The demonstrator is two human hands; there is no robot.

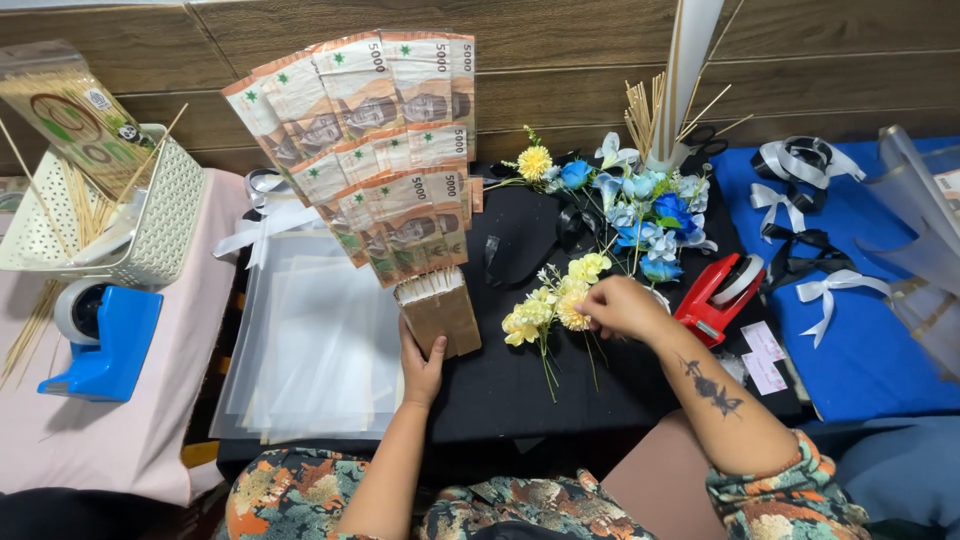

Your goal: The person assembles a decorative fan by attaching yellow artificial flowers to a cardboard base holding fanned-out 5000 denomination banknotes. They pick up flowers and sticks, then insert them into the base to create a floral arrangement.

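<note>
My left hand (422, 365) grips the brown paper-wrapped base (440, 312) of a fan of banknotes (375, 140) mounted on sticks, held upright over the black mat (520, 380). My right hand (622, 306) pinches the stem of a yellow artificial flower (572, 310) among a small bunch of yellow flowers (530, 318) lying on the mat. Just beyond lies a pile of blue and white artificial flowers (645, 210).
Stacked clear plastic sheets (310, 350) lie to the left. A red tape dispenser (718, 295) sits right of my hand, a blue one (100, 335) far left beside a white basket (150, 225) of sticks. White and black ribbon bows (800, 210) rest on blue cloth.
</note>
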